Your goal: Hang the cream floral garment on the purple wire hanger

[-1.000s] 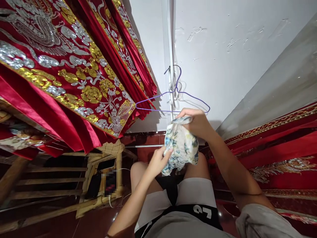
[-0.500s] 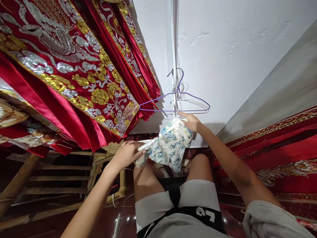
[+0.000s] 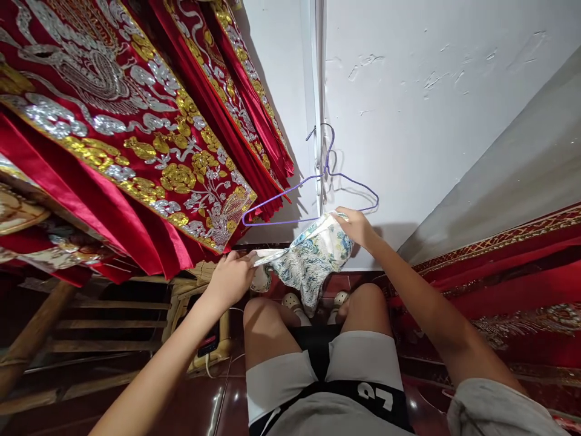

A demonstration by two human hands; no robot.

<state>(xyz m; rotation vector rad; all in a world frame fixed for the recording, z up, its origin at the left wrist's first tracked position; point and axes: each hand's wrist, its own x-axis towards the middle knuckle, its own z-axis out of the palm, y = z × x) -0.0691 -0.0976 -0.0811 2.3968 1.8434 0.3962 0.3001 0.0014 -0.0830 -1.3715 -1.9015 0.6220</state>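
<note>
A small white garment with a blue and green floral print (image 3: 304, 260) is stretched between my two hands above my knees; its exact kind I cannot make out. My left hand (image 3: 233, 275) is closed on its left end, a pale edge or strap. At the upper right corner my right hand (image 3: 356, 227) pinches the cloth. Just above the garment hangs a purple wire hanger (image 3: 281, 197), hooked at the white strip on the wall and tilted down to the left. The garment's upper edge overlaps the hanger's lower bar near my right hand.
Red cloths with gold and silver sequin embroidery (image 3: 181, 175) hang at the left, close to the hanger's left end. A bamboo chair (image 3: 109, 324) stands below them. More red beaded cloth (image 3: 521, 272) is at the right. A white wall (image 3: 385, 91) rises ahead.
My right hand has shifted slightly right, and the left one slightly left, spreading the garment. The hanger's left end has swung down, so it now tilts.
</note>
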